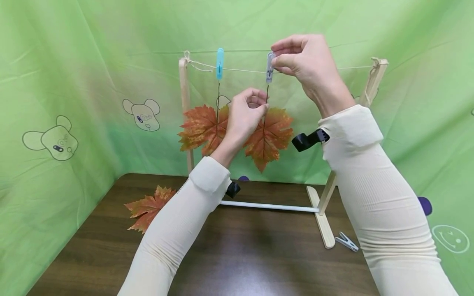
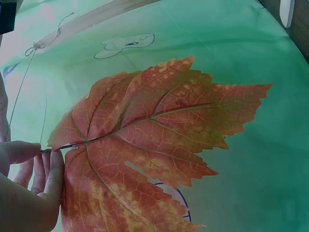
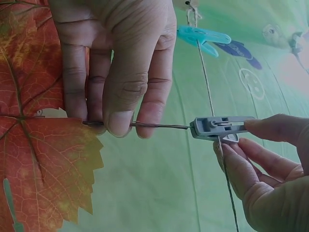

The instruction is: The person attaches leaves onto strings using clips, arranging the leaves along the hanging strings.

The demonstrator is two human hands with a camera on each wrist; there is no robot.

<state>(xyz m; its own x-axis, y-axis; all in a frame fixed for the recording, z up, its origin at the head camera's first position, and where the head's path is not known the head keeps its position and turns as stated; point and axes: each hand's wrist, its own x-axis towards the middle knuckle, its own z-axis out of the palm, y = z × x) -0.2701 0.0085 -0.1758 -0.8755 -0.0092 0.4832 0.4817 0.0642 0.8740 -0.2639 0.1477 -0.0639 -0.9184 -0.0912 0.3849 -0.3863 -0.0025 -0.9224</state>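
My left hand (image 1: 247, 113) pinches the dark stem of an orange-red maple leaf (image 1: 268, 137) between thumb and fingers. The same leaf (image 2: 145, 125) fills much of the left wrist view. Above it, my right hand (image 1: 309, 63) holds a grey clothespin (image 1: 270, 68) by its upper end. In the right wrist view the clothespin (image 3: 217, 126) sits on the string, and the stem's tip meets its lower end. To the left, a light-blue clothespin (image 1: 220, 63) on the string (image 1: 244, 70) holds another maple leaf (image 1: 203, 127), partly hidden behind my left hand.
The string runs between two wooden posts (image 1: 374, 82) joined low down by a white rod (image 1: 270, 206). On the brown table (image 1: 252, 255) lie a third maple leaf (image 1: 148, 207), partly under my left sleeve, and a pale clothespin (image 1: 347, 241) by the right foot. Green cloth hangs behind.
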